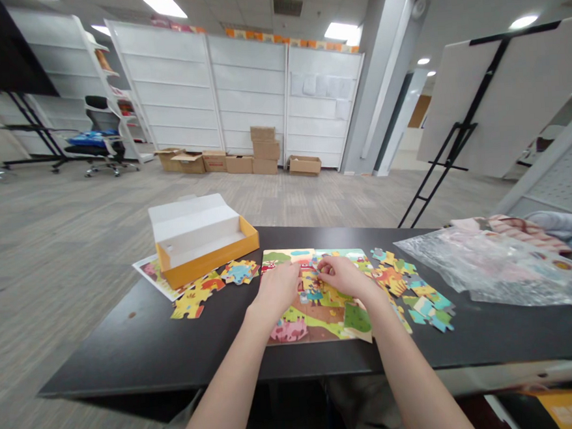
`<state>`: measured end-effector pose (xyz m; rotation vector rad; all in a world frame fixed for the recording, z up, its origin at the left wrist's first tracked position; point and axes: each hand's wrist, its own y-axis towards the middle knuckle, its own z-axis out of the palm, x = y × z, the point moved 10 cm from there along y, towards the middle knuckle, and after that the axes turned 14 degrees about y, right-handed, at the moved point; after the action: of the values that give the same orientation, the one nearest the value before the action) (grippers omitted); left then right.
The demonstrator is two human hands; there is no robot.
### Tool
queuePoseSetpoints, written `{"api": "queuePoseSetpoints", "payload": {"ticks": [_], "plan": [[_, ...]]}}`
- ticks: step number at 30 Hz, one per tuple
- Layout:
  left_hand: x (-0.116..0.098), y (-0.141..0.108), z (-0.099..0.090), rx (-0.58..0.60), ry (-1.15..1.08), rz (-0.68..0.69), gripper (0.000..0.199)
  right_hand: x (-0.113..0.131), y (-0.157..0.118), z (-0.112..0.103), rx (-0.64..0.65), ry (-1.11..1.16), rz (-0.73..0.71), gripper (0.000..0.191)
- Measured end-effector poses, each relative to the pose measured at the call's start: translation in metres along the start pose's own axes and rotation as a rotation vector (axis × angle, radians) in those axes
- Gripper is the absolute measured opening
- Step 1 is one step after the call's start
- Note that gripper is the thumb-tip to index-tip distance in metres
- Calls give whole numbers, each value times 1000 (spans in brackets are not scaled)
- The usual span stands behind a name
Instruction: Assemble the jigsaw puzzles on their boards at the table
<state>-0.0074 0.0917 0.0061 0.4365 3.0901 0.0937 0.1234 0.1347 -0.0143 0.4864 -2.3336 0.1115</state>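
Observation:
A partly covered jigsaw puzzle (317, 313) with a colourful farm scene lies flat on the black table. My left hand (280, 285) rests over its upper left part, fingers stretched toward the middle and touching the picture. Across from it, my right hand (345, 277) is pinched at the upper middle of the puzzle. Between its fingertips is a puzzle piece (320, 271), mostly hidden. One green piece (357, 319) sits askew at the lower right of the picture, beside my right wrist. Loose puzzle pieces (426, 301) are spread to the right, several touching or overlapping.
An open yellow box (210, 254) with a white inside stands at the back left, on a printed sheet (149, 270). More loose pieces (194, 299) lie before it. A clear plastic bag (490, 265) with soft cloth items covers the right side of the table (178, 359).

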Motion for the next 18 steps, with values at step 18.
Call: {"api": "queuePoseSetpoints", "payload": {"ticks": [18], "plan": [[1,4,5,-56,38,-84,21,-2,6,-1,-75,-94,42,12]]}}
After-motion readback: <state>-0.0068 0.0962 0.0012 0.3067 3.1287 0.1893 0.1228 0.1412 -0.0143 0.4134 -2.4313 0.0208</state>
